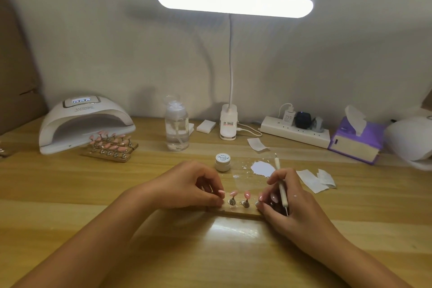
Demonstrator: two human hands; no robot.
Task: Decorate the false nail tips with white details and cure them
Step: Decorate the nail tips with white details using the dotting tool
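A wooden holder strip lies near the table's front middle with pink false nail tips standing on small metal stands. My left hand grips the strip's left end with curled fingers. My right hand grips the right end and also holds a white dotting pen between thumb and fingers, tip pointing down. A small white jar of painting gel with its lid on stands just behind. A blob of white gel sits on a clear palette sheet.
A white curing lamp stands at the back left, with more wooden strips of pink tips in front of it. A pump bottle, clip desk lamp, power strip, purple tissue box and paper wipes lie behind and right.
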